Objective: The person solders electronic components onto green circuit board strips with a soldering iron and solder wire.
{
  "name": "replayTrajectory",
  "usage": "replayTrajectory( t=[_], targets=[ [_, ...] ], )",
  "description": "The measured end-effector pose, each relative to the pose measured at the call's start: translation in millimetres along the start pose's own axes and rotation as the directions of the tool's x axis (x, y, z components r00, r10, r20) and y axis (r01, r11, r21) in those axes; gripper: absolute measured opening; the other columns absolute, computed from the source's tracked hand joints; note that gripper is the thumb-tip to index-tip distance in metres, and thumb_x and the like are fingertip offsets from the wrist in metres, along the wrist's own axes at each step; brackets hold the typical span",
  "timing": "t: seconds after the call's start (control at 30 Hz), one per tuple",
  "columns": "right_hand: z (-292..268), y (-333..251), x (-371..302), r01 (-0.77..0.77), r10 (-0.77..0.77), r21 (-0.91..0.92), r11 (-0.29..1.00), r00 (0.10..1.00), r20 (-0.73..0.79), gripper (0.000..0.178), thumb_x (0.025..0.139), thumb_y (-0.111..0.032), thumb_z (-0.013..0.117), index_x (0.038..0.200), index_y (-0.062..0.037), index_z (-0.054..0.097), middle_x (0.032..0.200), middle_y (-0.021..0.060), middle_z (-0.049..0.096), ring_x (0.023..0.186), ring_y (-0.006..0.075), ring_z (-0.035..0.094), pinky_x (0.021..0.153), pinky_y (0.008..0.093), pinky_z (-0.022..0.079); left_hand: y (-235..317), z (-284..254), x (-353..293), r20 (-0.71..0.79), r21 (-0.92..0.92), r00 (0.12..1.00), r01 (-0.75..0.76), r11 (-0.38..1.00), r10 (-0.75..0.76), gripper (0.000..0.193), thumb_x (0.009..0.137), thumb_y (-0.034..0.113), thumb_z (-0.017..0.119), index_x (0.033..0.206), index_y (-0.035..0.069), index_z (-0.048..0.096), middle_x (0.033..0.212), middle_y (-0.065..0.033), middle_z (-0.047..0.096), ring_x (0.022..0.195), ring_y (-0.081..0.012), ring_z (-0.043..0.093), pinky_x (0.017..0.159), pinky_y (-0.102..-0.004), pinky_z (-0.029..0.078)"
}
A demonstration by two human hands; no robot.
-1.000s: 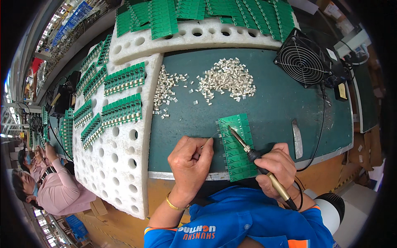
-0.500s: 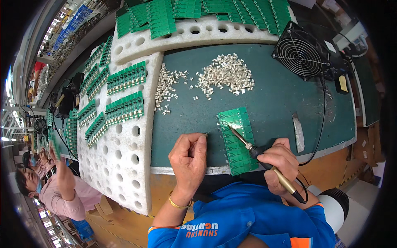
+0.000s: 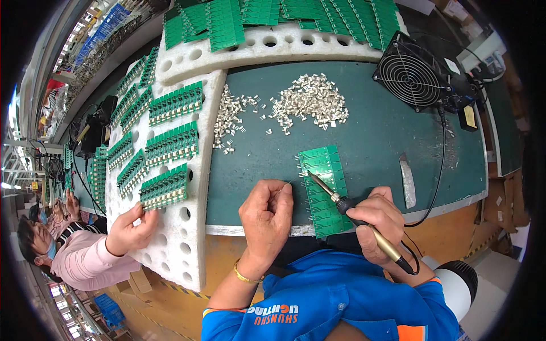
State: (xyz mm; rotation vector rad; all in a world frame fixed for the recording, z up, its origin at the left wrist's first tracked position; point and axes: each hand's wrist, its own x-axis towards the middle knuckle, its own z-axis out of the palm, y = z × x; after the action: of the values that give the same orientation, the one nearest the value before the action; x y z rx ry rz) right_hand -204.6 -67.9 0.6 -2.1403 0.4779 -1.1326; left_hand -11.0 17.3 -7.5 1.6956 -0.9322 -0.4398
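My right hand (image 3: 380, 224) is wrapped round a soldering iron (image 3: 371, 228) with a gold-coloured handle and a dark collar. Its tip meets the left part of a green circuit board panel (image 3: 330, 202), near the small connectors along that edge. The panel lies on the bench and reaches its front edge. Left of the board, my left hand (image 3: 267, 213) is closed in a pinch on a thin solder wire (image 3: 289, 183), of which only a short end shows.
White connectors (image 3: 318, 102) lie in a heap behind the board, with a smaller pile (image 3: 226, 116) to the left. A black fan (image 3: 412, 74) stands at the back right beside a metal strip (image 3: 408, 181). White foam slabs (image 3: 196, 219) carry circuit boards. At left, a co-worker's hand (image 3: 133, 227) holds a populated board (image 3: 164, 188).
The iron's tip has shifted slightly left toward the board's connector edge. My left hand has moved a little right. The co-worker's hand has brought a board onto the foam.
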Motion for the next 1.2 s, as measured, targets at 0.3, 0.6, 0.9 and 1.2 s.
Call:
replayTrajectory(
  t=[0.3, 0.6, 0.9, 1.2],
  targets=[
    [1.2, -0.2, 1.6, -0.013, 0.013, 0.009, 1.0, 1.0, 0.009, 0.024, 0.093, -0.026, 0.065, 0.096, -0.0024, 0.067, 0.078, 0.009, 0.065, 0.06, 0.0216, 0.058, 0.066, 0.0371, 0.04, 0.3, -1.5, 0.0, 0.021, 0.081, 0.999, -0.036, 0.996, 0.035, 0.008, 0.089, 0.002, 0.067, 0.083, -0.001, 0.062, 0.067, 0.0021, 0.057, 0.058, -0.0033, 0.045, 0.052, -0.0205, 0.037],
    [2.0, 0.7, 1.9, -0.028, 0.028, 0.004, 1.0, 0.999, 0.016, 0.024, 0.093, -0.026, 0.065, 0.096, -0.0028, 0.067, 0.078, 0.0082, 0.066, 0.06, 0.021, 0.059, 0.067, 0.037, 0.04, -0.1, 1.8, 0.1, -0.019, 0.081, 0.998, -0.062, 0.995, 0.064, 0.006, 0.084, -0.002, 0.069, 0.081, -0.001, 0.064, 0.066, -0.0055, 0.056, 0.051, -0.0083, 0.046, 0.047, -0.0242, 0.038],
    [2.4, 1.4, 2.1, -0.024, 0.024, 0.005, 1.0, 1.0, 0.016, 0.025, 0.093, -0.028, 0.065, 0.096, -0.0034, 0.067, 0.077, 0.0074, 0.065, 0.059, 0.0204, 0.058, 0.066, 0.0368, 0.039, 1.1, 2.2, 1.9, -0.027, 0.126, 0.993, -0.11, 0.986, 0.115, 0.006, 0.082, -0.003, 0.07, 0.08, -0.001, 0.064, 0.067, -0.0065, 0.056, 0.051, -0.0094, 0.047, 0.047, -0.025, 0.039],
    [2.5, 1.4, 2.7, -0.025, 0.025, -0.005, 1.0, 1.0, 0.016, 0.027, 0.094, -0.03, 0.064, 0.097, -0.0037, 0.066, 0.077, 0.0073, 0.065, 0.059, 0.0203, 0.058, 0.065, 0.0364, 0.04, 2.6, 4.4, 1.5, -0.016, 0.214, 0.977, -0.206, 0.955, 0.214, 0.008, 0.081, -0.004, 0.071, 0.08, -0.001, 0.064, 0.066, -0.0053, 0.057, 0.052, -0.0088, 0.049, 0.048, -0.024, 0.037]
  ],
)
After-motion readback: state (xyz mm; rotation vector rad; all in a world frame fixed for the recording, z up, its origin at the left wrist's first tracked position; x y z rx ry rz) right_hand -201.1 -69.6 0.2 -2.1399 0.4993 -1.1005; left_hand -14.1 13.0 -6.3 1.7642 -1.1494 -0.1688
